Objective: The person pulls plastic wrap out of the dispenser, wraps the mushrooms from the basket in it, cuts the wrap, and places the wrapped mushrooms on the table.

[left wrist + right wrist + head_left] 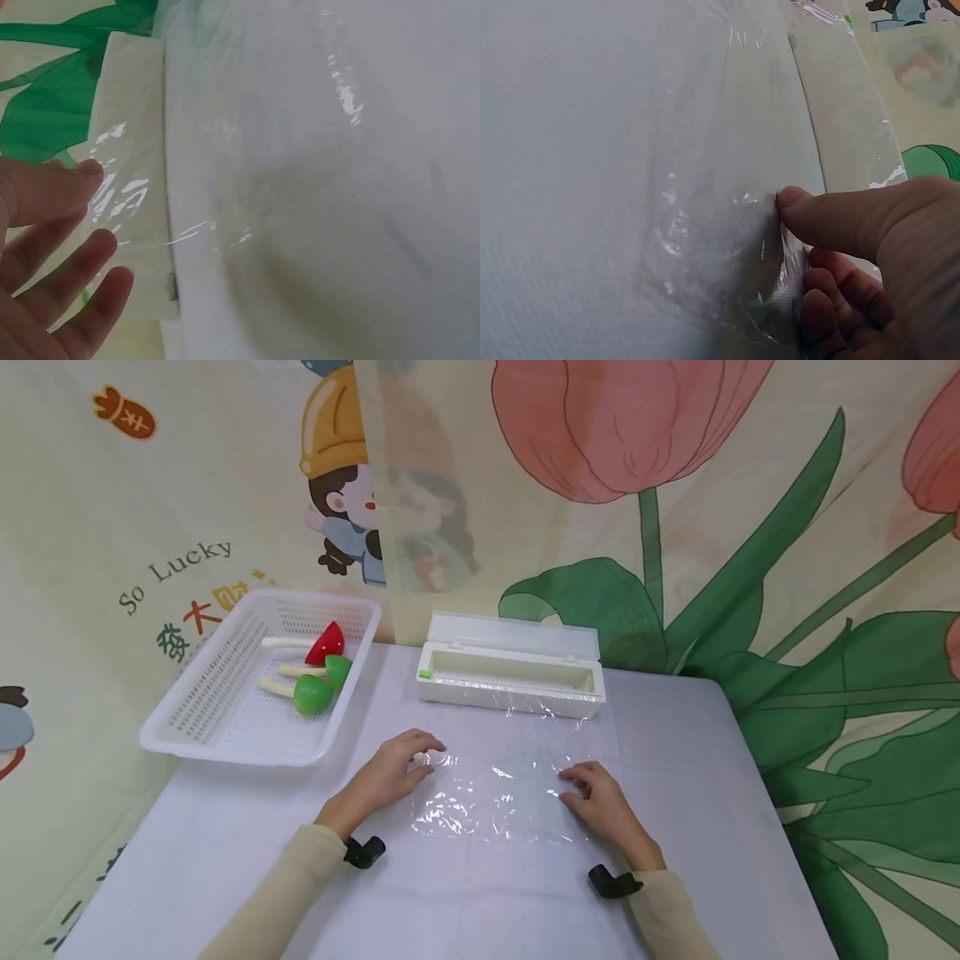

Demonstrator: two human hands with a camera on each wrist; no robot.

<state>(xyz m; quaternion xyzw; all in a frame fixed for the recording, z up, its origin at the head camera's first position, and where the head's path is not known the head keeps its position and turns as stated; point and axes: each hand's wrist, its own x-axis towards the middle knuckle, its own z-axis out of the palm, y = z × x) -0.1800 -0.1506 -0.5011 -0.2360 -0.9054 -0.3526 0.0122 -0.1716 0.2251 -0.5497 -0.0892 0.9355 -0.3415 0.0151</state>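
A sheet of clear plastic wrap spreads between the two hands, over the white tabletop and in front of a long white wrap dispenser box. At the sheet's left edge my left hand pinches the film between thumb and forefinger, the other fingers spread apart in the left wrist view. The right hand pinches the opposite edge; in the right wrist view the film gathers in creases at the thumb. The dispenser's lid stands raised behind it, and a small green tab sits at its left end.
A white perforated basket stands at the back left. Inside lie two green-headed pieces and a red-headed one, each with a pale stem. A printed cloth hangs behind the table.
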